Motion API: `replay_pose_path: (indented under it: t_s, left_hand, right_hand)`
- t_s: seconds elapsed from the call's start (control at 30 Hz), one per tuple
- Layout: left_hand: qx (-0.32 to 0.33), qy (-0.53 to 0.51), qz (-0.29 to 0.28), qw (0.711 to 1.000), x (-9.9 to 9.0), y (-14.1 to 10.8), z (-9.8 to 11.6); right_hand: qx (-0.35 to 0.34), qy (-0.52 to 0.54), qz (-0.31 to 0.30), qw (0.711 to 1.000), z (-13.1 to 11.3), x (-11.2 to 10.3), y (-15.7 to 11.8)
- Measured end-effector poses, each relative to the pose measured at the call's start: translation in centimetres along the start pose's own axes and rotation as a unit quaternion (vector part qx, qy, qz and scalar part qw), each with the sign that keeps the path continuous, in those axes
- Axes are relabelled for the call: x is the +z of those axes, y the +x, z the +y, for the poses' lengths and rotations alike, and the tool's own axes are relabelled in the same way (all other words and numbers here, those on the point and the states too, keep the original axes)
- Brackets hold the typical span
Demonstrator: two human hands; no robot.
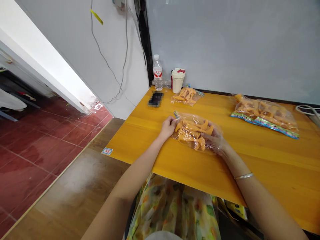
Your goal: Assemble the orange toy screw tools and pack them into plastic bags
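A clear plastic bag (pixel 192 131) with several orange curved pieces in it lies on the wooden table (pixel 135 136) in front of me. My left hand (pixel 168 127) pinches the left edge of this bag, beside its small colourful strip. On the right, my right hand (pixel 213 140) is inside the clear film, its fingers touching the orange pieces. A silver bracelet circles my right wrist.
Behind the bag are a phone (pixel 155 99), a water bottle (pixel 157 73), a white cup (pixel 178 80) and a small bag of orange pieces (pixel 187 96). More filled bags (pixel 266 113) lie at the right. A wall (pixel 225 46) stands behind.
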State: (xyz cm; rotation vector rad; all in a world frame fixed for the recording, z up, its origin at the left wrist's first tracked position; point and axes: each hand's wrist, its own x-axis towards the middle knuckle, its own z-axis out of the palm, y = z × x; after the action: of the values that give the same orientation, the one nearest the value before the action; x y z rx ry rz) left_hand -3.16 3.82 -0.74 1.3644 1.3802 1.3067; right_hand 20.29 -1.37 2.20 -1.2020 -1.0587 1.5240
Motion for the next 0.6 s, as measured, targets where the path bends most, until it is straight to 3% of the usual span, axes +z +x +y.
replay_pose_path:
  t_s: [0.27,0.5,0.6]
  left_hand:
    - [0.019,0.006,0.047,0.999,-0.3,0.4,-0.4]
    - [0.014,-0.001,0.144,0.989,-3.0,1.5,0.1]
    - [0.044,0.0,0.206,0.978,-4.5,2.1,0.1]
  right_hand:
    - [-0.034,0.009,-0.019,0.999,0.0,-0.3,0.1]
    - [-0.038,0.019,0.017,0.999,-0.3,-1.0,0.6]
    - [-0.042,0.005,0.032,0.999,-0.2,-1.6,0.9]
